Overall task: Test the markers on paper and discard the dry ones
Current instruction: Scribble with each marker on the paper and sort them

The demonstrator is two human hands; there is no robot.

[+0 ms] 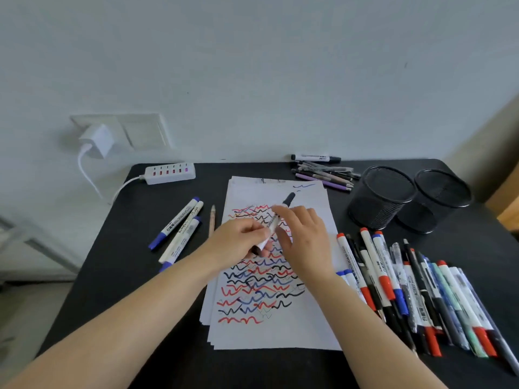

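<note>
A stack of white paper lies in the middle of the black table, covered with red, blue and black wavy test lines. Above it I hold a white marker with a black cap, its capped end pointing away from me. My left hand grips the marker's near end. My right hand has its fingers on the barrel near the middle. A big pile of markers and pens lies right of the paper. Three white markers with blue caps and a pencil lie to the left.
Two black mesh pen cups stand at the back right. Several pens and a black-capped marker lie at the table's far edge. A white power strip sits at the back left, cabled to a wall socket.
</note>
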